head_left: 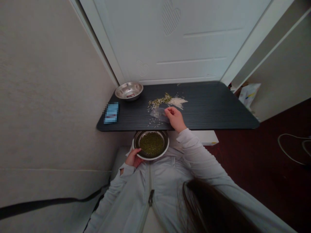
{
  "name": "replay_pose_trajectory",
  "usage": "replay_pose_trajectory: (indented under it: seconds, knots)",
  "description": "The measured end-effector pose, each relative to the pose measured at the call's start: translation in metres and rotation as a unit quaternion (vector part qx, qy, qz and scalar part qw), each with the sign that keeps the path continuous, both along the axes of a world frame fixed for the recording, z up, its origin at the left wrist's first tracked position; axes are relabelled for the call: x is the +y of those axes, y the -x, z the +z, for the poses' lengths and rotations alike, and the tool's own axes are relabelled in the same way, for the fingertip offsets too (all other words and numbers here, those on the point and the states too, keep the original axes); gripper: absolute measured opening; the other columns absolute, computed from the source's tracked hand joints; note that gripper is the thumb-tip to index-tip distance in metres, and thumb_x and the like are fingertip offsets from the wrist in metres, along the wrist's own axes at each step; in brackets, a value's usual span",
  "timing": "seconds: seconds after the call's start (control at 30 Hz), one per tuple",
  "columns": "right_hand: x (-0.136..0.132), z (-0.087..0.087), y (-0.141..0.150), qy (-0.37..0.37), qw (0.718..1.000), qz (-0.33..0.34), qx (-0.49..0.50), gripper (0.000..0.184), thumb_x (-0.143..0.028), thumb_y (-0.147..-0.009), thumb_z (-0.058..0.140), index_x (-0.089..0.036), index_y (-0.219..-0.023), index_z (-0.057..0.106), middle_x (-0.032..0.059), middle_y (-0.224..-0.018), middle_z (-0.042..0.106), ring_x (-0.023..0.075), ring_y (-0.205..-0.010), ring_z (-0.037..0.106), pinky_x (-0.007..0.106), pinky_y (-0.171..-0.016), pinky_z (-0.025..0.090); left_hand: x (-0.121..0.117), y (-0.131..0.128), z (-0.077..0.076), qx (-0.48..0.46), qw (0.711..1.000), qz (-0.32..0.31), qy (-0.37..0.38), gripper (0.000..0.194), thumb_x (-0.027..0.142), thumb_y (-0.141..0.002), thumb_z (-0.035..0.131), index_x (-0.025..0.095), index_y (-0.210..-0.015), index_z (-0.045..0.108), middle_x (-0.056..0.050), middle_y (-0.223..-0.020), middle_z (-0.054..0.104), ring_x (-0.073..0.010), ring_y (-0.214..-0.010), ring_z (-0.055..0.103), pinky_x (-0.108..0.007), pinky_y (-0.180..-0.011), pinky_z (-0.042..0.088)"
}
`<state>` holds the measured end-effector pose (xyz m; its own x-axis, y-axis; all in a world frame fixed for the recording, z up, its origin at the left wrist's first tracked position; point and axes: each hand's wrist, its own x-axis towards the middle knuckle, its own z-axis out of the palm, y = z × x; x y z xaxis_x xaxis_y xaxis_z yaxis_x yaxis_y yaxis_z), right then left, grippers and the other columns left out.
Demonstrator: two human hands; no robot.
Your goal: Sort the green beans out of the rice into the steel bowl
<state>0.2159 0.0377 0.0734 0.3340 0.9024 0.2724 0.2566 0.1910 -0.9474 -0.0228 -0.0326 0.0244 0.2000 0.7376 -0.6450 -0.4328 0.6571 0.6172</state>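
Observation:
Just below the table's front edge, my left hand grips the rim of a metal bowl that holds many small green beans. Above the tabletop, my right hand pinches a clear plastic piece, possibly a sheet or small bag. Beyond it lies a loose pile of green beans mixed with white grains. A heap of white, rice-like grains adjoins it on the right. Stray white grains are scattered near the front edge, between the plastic and the bowl.
A second metal bowl stands at the table's back left. In front of it lies a phone-like object with a blurred screen. The dark table backs onto a white door. A white box sits beneath, and a white cable lies on the floor.

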Motion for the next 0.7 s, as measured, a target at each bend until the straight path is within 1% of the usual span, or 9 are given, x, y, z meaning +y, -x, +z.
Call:
replay_pose_trajectory:
  seconds: [0.13, 0.23, 0.53, 0.7]
  knots:
    - [-0.006, 0.000, -0.026, 0.012, 0.998, -0.039, -0.042, 0.025, -0.041, -0.072, 0.052, -0.017, -0.071, 0.057, -0.0019, -0.058, 0.051, 0.0128, -0.056, 0.046, 0.026, -0.057, 0.036, 0.000, 0.001, -0.001, -0.007, 1.000, 0.000, -0.005, 0.036, 0.009, -0.071, 0.051, 0.015, -0.105, 0.061, -0.006, -0.075, 0.074, -0.0266, -0.102, 0.061, -0.041, -0.084, 0.052]
    - [-0.009, 0.000, -0.034, 0.017, 0.997, -0.047, -0.055, 0.026, -0.041, -0.072, 0.052, -0.016, -0.071, 0.058, -0.0009, -0.058, 0.053, 0.0135, -0.056, 0.048, 0.027, -0.057, 0.037, 0.000, 0.000, 0.000, -0.014, 1.000, -0.002, -0.008, 0.038, 0.009, -0.070, 0.051, 0.017, -0.106, 0.061, -0.005, -0.078, 0.074, -0.0261, -0.101, 0.062, -0.041, -0.083, 0.052]
    - [-0.010, 0.001, -0.025, 0.022, 0.992, -0.028, -0.124, 0.023, -0.039, -0.075, 0.050, -0.018, -0.072, 0.059, -0.0011, -0.060, 0.055, 0.0135, -0.057, 0.049, 0.026, -0.058, 0.037, 0.000, 0.001, 0.000, 0.012, 1.000, -0.012, -0.013, 0.043, 0.010, -0.068, 0.054, 0.018, -0.110, 0.059, -0.006, -0.081, 0.075, -0.0267, -0.094, 0.065, -0.042, -0.078, 0.054]
    - [-0.012, 0.002, -0.025, 0.023, 0.991, 0.013, -0.131, 0.022, -0.039, -0.075, 0.052, -0.018, -0.073, 0.059, -0.0012, -0.061, 0.056, 0.0132, -0.058, 0.049, 0.026, -0.058, 0.037, -0.001, 0.000, 0.001, 0.016, 0.999, -0.018, -0.023, 0.043, 0.010, -0.068, 0.055, 0.014, -0.111, 0.058, -0.007, -0.080, 0.074, -0.0266, -0.091, 0.066, -0.042, -0.077, 0.054]
